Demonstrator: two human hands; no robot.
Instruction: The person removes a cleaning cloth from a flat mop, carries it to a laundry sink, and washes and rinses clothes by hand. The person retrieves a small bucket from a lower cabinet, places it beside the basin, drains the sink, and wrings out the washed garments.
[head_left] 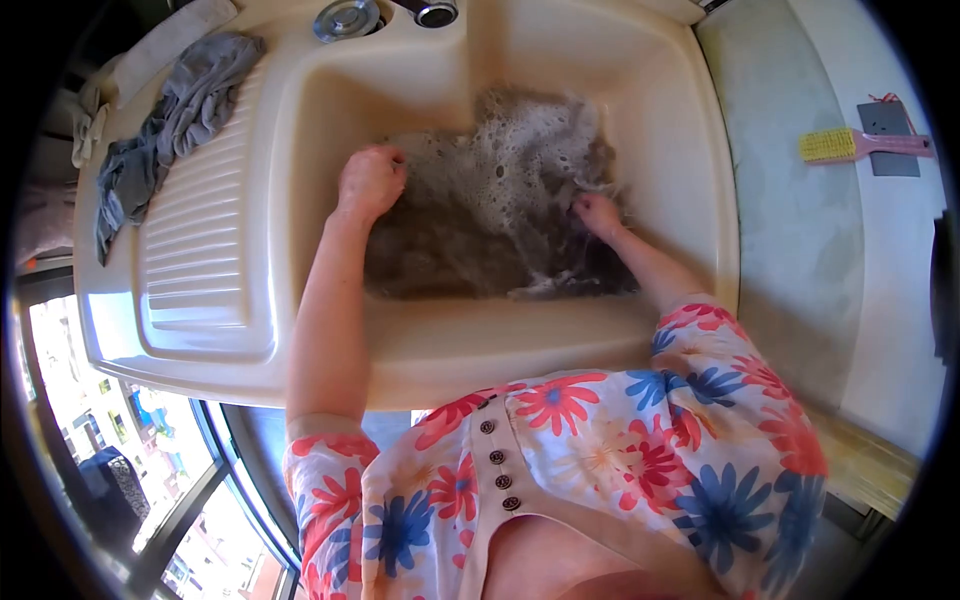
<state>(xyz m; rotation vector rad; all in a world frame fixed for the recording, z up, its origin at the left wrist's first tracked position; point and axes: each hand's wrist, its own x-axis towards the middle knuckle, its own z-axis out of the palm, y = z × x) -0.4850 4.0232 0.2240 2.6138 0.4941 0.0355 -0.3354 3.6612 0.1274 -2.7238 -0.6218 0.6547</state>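
In the head view, a beige sink (670, 110) holds murky grey-brown water (430, 250) topped with white suds (500, 160). My left hand (372, 182) is closed in a fist at the basin's left side, just above the water; whatever it grips, if anything, is hidden. On the right, my right hand (598, 213) is closed at the water's surface, among foam and a dark, wet mass. Its fingertips are partly hidden, and I cannot make out what they hold. The water around this hand is stirred and streaked with foam.
Wet grey cloths (205, 85) lie on the ribbed drainboard (195, 235) at left. A faucet (435, 12) and a metal drain strainer (347, 20) sit at the back. A brush with yellow bristles (830, 147) hangs on the right wall. A window (120, 430) is at lower left.
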